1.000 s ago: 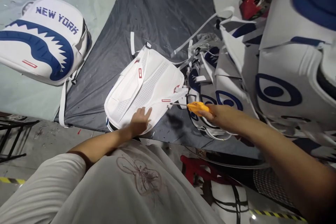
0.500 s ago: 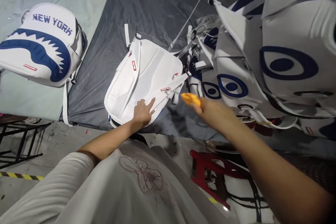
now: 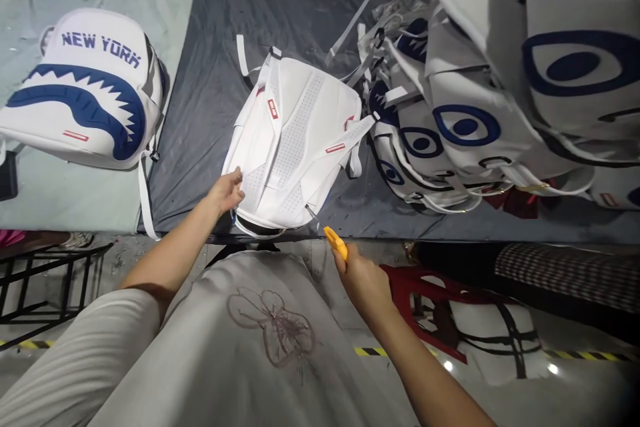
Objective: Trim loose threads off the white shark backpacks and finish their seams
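Note:
A white backpack point(image 3: 313, 103) lies back side up, its perforated back panel and shoulder straps with small red labels showing. My left hand point(image 3: 227, 192) is at its near left edge, fingers curled against the side and thumb toward me. My right hand point(image 3: 363, 277) is closed around a tool with a yellow handle point(image 3: 335, 243). The tool's thin metal end reaches the bag's near right part, by the lower edge; whether it touches the fabric I cannot tell. The tool's exact kind is unclear.
At left lies another white backpack point(image 3: 100, 40) lettered NEW YORK, with a blue toothed mouth. A pile of white backpacks with blue eyes point(image 3: 465, 127) crowds the right. Dark cloth point(image 3: 200, 113) covers the table. A red stool point(image 3: 415, 293) stands below the table edge.
My left hand has moved from the bag's lower middle to its left edge. My right hand has come left and nearer to me, bringing the tool's tip to the bag. The view has shifted.

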Available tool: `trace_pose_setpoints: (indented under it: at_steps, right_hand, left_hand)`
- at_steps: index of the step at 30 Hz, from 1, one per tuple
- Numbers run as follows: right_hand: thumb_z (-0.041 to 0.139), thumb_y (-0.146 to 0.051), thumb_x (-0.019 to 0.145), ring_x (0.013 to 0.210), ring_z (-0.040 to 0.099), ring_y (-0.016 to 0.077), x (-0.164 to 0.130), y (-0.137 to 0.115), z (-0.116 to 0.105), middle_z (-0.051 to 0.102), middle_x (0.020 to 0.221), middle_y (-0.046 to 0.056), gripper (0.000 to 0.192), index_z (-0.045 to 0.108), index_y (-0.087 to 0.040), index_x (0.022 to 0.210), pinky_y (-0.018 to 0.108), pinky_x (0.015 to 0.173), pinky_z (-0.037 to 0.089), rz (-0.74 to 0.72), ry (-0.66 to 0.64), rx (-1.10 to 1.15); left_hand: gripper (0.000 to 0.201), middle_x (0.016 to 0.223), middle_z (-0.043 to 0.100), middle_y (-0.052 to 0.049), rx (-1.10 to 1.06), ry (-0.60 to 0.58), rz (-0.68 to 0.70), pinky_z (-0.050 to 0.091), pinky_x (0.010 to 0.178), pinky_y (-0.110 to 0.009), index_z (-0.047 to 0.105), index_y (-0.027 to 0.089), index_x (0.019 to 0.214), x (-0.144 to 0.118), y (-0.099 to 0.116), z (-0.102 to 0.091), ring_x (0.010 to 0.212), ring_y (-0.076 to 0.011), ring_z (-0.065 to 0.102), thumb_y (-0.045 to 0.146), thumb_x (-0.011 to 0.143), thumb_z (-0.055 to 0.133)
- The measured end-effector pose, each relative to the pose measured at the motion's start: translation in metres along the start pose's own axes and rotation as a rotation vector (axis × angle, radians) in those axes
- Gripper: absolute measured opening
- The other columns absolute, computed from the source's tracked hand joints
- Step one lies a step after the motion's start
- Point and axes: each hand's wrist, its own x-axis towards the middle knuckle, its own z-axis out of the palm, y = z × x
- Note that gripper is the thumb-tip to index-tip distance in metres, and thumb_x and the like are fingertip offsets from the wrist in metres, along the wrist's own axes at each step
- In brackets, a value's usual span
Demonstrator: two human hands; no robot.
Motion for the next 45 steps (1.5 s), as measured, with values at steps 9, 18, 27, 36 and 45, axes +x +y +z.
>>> trace_pose_setpoints:
  at_steps: [9, 18, 27, 36, 45]
  right_hand:
    - [0.036, -0.046, 0.105, 0.076, 0.071, 0.0249, 0.035, -0.041, 0.033, 0.072, 0.083, 0.011, 0.039, 0.056, -0.015, 0.116, 0.028, 0.061, 0.038, 0.115, 0.138, 0.166]
    - [0.029, -0.047, 0.106, 0.083, 0.07, 0.0244, 0.076, -0.051, 0.049, 0.07, 0.09, 0.012, 0.044, 0.054, -0.014, 0.12, 0.028, 0.063, 0.036, 0.214, 0.198, 0.236]
    - [0.031, -0.046, 0.106, 0.084, 0.07, 0.0254, 0.076, -0.042, 0.048, 0.072, 0.093, 0.013, 0.042, 0.054, -0.014, 0.12, 0.029, 0.066, 0.038, 0.21, 0.199, 0.273]
    - [0.03, -0.043, 0.106, 0.081, 0.07, 0.0255, 0.028, -0.031, 0.068, 0.073, 0.09, 0.011, 0.04, 0.056, -0.016, 0.12, 0.029, 0.061, 0.036, 0.229, 0.191, 0.398]
    - [0.039, -0.034, 0.103, 0.068, 0.068, 0.0242, -0.061, -0.05, 0.123, 0.071, 0.076, 0.009, 0.025, 0.056, -0.016, 0.108, 0.029, 0.056, 0.031, 0.237, 0.128, 0.363]
  left_hand:
    - [0.05, 0.076, 0.072, -0.007, -0.165, -0.397, -0.223, 0.02, 0.03, -0.012, 0.065, 0.015, 0.099, 0.014, 0.001, -0.01, 0.042, -0.0072, 0.055, 0.06, 0.097, 0.045]
    - [0.072, 0.093, 0.075, -0.013, -0.248, -0.545, -0.28, 0.026, 0.03, -0.012, 0.068, 0.015, 0.106, 0.026, -0.002, -0.004, 0.044, -0.0082, 0.058, 0.072, 0.095, 0.026]
    - [0.069, 0.089, 0.075, -0.009, -0.284, -0.579, -0.231, 0.04, 0.038, -0.016, 0.07, 0.016, 0.096, 0.021, -0.003, -0.003, 0.062, -0.0134, 0.068, 0.07, 0.097, 0.025]
    - [0.057, 0.094, 0.076, -0.004, -0.31, -0.546, -0.158, 0.037, 0.038, -0.014, 0.068, 0.024, 0.108, 0.022, -0.011, 0.012, 0.066, -0.0117, 0.07, 0.068, 0.097, 0.034]
    - [0.046, 0.081, 0.073, -0.007, -0.085, -0.513, -0.092, 0.042, 0.039, -0.016, 0.066, 0.015, 0.105, 0.015, -0.01, 0.031, 0.058, -0.0123, 0.067, 0.054, 0.099, 0.044]
